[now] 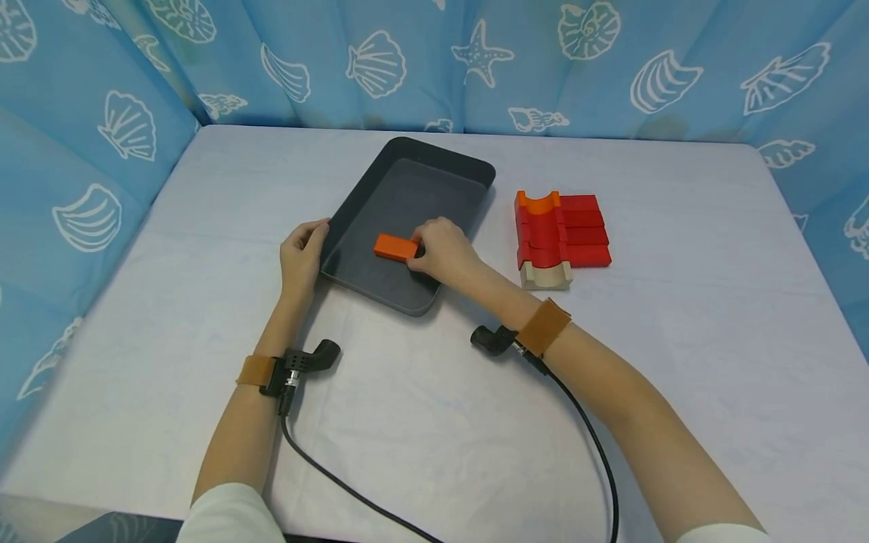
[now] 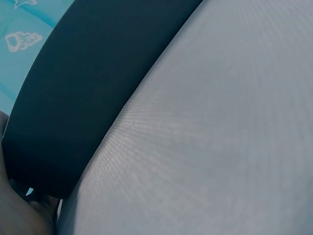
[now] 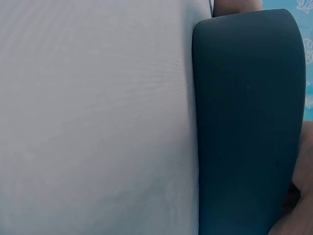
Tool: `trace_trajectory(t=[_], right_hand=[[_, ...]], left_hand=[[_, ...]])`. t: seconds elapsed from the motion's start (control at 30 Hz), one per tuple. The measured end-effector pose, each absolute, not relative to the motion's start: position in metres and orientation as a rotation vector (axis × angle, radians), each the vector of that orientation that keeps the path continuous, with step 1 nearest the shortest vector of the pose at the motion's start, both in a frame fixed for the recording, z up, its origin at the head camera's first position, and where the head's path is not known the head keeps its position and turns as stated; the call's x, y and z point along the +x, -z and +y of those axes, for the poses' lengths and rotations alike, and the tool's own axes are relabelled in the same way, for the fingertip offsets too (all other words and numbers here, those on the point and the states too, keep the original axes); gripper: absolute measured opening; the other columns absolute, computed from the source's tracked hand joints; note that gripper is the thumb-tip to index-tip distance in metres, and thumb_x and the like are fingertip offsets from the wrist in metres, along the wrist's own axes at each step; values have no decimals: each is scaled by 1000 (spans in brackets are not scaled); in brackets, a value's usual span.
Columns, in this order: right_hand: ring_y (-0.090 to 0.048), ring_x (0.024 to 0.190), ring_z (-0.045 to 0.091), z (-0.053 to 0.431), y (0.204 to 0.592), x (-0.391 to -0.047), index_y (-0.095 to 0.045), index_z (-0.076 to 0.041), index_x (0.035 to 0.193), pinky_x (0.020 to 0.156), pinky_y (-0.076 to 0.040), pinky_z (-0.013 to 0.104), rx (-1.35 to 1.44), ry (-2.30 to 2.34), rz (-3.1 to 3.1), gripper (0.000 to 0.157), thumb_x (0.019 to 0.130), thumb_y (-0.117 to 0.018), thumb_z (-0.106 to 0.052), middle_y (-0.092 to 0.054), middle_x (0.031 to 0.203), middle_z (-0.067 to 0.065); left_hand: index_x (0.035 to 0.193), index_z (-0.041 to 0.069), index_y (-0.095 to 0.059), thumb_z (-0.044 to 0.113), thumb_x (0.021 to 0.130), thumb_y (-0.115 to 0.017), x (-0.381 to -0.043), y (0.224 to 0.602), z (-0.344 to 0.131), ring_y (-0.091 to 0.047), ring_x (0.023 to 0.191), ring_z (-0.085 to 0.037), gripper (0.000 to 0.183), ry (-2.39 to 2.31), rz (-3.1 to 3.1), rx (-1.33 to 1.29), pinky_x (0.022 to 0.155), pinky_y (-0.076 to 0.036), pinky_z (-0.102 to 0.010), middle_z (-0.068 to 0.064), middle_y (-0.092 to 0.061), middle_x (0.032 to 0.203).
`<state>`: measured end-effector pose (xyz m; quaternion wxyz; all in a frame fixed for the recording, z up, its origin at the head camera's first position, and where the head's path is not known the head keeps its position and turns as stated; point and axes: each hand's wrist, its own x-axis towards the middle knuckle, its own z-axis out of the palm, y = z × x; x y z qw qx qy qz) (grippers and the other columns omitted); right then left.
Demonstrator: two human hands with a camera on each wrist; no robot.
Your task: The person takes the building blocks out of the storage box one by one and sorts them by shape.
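Observation:
A dark grey rectangular tray (image 1: 434,177) lies at a slant on the white table. My left hand (image 1: 303,255) grips its left wall near the front corner; in the left wrist view the fingers show at the end of the tray wall (image 2: 73,122). Over the tray floor, my right hand (image 1: 444,249) pinches one end of an orange rectangular block (image 1: 392,247) between thumb and fingers. From the right wrist, the near wall of the tray (image 3: 244,122) fills the right side and hides the block.
Right of the tray sits a compact group of red blocks (image 1: 585,230), with an orange arched block (image 1: 538,202) at the back and a beige one (image 1: 546,277) in front. A blue shell-print curtain (image 1: 414,98) borders the table. Black cables (image 1: 360,504) run from both wrists.

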<state>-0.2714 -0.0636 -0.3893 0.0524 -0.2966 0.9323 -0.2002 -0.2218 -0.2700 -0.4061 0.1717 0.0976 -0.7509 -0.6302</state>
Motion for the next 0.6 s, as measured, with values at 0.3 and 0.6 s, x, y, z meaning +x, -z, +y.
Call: trace_trajectory(t=[0.3, 0.6], right_hand=[[-49, 92, 26, -63, 388, -270, -65, 0, 100, 79, -40, 31, -907, 639, 2824, 31, 78, -69, -20, -61, 98, 12], [-49, 92, 26, -58, 384, -271, -64, 1, 102, 79, -41, 32, -884, 617, 2802, 33, 78, -69, -20, -60, 99, 13]], left_hand=[[109, -10, -57, 11, 91, -48, -215, 396, -265, -49, 90, -19, 29, 1779, -2130, 272, 79, -36, -23, -16, -57, 100], [109, -9, -57, 12, 91, -49, -215, 397, -264, -49, 88, -14, 29, 1778, -2131, 280, 79, -36, -23, -15, -57, 99]])
